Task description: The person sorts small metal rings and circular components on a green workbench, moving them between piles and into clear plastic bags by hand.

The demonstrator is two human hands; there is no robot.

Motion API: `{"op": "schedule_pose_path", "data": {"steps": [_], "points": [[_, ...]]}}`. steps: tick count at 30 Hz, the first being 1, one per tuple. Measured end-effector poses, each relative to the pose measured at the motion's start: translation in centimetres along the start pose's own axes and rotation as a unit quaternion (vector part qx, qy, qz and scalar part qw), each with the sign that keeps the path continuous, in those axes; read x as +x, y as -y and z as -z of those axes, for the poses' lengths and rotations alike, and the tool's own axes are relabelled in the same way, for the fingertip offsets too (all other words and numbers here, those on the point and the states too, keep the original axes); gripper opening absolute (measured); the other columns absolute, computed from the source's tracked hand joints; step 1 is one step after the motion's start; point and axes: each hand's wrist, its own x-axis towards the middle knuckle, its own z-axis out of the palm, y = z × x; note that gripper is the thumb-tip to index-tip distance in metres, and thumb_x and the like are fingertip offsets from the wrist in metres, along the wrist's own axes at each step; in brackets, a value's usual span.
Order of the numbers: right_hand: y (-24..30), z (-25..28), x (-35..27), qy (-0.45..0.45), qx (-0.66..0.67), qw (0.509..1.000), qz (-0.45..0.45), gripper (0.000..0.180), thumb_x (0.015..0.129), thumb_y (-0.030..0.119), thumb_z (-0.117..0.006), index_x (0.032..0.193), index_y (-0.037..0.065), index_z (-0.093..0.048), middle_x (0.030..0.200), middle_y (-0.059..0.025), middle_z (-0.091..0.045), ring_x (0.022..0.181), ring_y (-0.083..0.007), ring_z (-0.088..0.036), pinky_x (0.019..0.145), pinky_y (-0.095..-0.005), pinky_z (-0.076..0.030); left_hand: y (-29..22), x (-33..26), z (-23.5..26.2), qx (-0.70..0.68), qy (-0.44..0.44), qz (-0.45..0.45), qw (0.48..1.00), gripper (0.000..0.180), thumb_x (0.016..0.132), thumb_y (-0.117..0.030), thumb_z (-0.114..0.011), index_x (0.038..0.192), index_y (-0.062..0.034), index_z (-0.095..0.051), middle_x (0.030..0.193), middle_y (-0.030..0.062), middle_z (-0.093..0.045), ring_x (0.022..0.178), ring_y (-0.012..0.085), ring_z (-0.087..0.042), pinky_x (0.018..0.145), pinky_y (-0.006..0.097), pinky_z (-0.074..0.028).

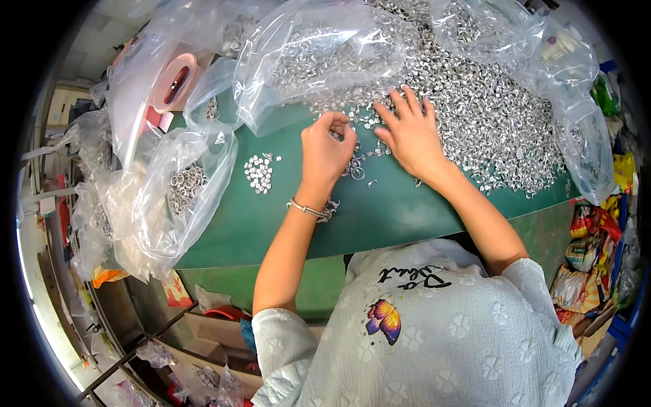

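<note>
A large heap of small silvery metal pieces (pixel 495 115) covers the far right of the green tabletop (pixel 271 227). My right hand (pixel 411 136) lies over the heap's near left edge, its fingers spread apart and touching the loose pieces. To its left, my left hand (pixel 327 149) is closed in a pinch above the tabletop. Anything between its fingertips is too small or hidden to make out. A few ring-shaped metal bits (pixel 356 168) lie between my hands. Left of my left hand sits a small separate cluster of silvery pieces (pixel 258 173).
Clear plastic bags (pixel 319 54) of metal pieces lie along the back. Another open bag (pixel 183 203) with pieces stands at the table's left side, near a pink box-like object (pixel 178 83). Colourful packages (pixel 583 251) fill a rack at the right.
</note>
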Motion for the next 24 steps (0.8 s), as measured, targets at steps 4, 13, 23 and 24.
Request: {"op": "schedule_pose_path", "data": {"steps": [4, 13, 23, 24], "points": [[1.1, 0.7, -2.1, 0.090, -0.017, 0.994, 0.067, 0.049, 0.090, 0.037, -0.059, 0.131, 0.011, -0.054, 0.144, -0.0145, -0.040, 0.137, -0.0365, -0.031, 0.109, -0.0581, -0.025, -0.8, -0.1, 1.3, 0.057, -0.004, -0.024, 0.998, 0.011, 0.075, -0.001, -0.067, 0.086, 0.0012, -0.066, 0.076, 0.0089, -0.068, 0.065, 0.0159, -0.063, 0.060, 0.027, -0.047], [-0.2, 3.2, -5.6, 0.071, 0.161, 0.981, 0.081, 0.033, 0.086, 0.017, -0.064, 0.118, 0.008, -0.062, 0.129, -0.0088, -0.055, 0.129, -0.0272, -0.043, 0.110, -0.0524, -0.024, -3.2, -10.5, 5.8, 0.241, 0.152, -0.059, 0.957, 0.025, 0.076, 0.003, -0.064, 0.100, -0.0044, -0.060, 0.104, 0.0075, -0.062, 0.103, 0.0272, -0.057, 0.092, 0.041, -0.038], [0.7, 0.2, -0.8, -0.013, 0.038, 0.999, 0.017, 0.010, 0.078, 0.009, -0.068, 0.086, 0.006, -0.064, 0.098, -0.0039, -0.057, 0.094, -0.0236, -0.052, 0.089, -0.0441, -0.033, -2.7, -12.2, 4.2, 0.283, 0.110, -0.041, 0.952, 0.026, 0.081, -0.003, -0.064, 0.107, -0.0049, -0.060, 0.125, 0.0122, -0.051, 0.124, 0.0338, -0.046, 0.109, 0.058, -0.022], [0.7, 0.5, -1.0, -0.037, 0.052, 0.998, 0.016, 0.010, 0.078, 0.009, -0.068, 0.086, 0.006, -0.063, 0.098, -0.0038, -0.057, 0.094, -0.0235, -0.052, 0.089, -0.0439, -0.033, -2.6, -12.3, 4.4, 0.277, 0.111, -0.034, 0.954, 0.026, 0.082, -0.003, -0.064, 0.108, -0.0050, -0.060, 0.126, 0.0120, -0.050, 0.125, 0.0339, -0.045, 0.110, 0.059, -0.020]]}}
